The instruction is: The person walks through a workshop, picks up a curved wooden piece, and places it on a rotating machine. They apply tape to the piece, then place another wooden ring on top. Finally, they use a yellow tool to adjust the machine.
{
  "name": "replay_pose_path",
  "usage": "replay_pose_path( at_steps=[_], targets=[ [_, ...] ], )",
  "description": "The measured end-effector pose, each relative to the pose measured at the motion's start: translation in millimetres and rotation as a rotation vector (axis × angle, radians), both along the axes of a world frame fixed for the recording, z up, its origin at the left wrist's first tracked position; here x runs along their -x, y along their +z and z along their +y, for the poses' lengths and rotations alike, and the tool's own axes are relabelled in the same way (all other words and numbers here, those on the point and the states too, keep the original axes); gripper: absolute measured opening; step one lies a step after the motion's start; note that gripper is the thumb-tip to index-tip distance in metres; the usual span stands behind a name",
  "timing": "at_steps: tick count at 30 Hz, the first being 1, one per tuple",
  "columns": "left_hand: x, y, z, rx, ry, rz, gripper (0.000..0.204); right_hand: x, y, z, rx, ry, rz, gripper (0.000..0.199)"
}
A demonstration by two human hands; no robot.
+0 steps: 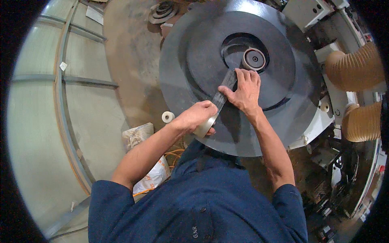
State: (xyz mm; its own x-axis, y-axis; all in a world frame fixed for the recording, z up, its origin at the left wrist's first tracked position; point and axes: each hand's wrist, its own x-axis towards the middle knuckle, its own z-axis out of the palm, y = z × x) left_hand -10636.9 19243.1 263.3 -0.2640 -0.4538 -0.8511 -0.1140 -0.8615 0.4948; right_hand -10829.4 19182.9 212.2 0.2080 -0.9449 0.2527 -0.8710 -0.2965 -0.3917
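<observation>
tape roll (205,126) at disc (194,56) front edge, hub (254,59) at centre, sack (139,137) left

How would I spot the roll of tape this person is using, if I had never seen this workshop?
Find the big dark round disc filling the upper middle. At its near edge, the left hand holds a pale roll of tape. Unlike the small white spool on the floor to its left, a clear strip runs from it to the right hand.

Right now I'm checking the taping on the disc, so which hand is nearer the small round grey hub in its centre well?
Right. The right hand presses the clear tape strip just below the hub; the left hand holds the tape roll farther down.
</observation>
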Motion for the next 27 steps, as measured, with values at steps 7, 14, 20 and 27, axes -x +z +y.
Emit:
replay_pose_path(
  at_steps=[7,14,20,27],
  targets=[
    [-5,-35,-25,-0.142,-0.169,0.111,0.028,-5,-7,19,-0.001,-0.005,0.056,0.108],
    [-3,-58,-45,-0.352,-0.165,0.138,0.031,-10,-3,27,0.019,-0.026,0.046,0.095],
    [-4,-76,-54,-0.502,-0.159,0.338,0.027,-13,-3,68,0.050,-0.037,-0.077,0.069],
    [-13,-71,-57,-0.472,-0.166,0.246,0.033,-3,1,105,-0.014,0.075,0.043,0.078]
  ],
)
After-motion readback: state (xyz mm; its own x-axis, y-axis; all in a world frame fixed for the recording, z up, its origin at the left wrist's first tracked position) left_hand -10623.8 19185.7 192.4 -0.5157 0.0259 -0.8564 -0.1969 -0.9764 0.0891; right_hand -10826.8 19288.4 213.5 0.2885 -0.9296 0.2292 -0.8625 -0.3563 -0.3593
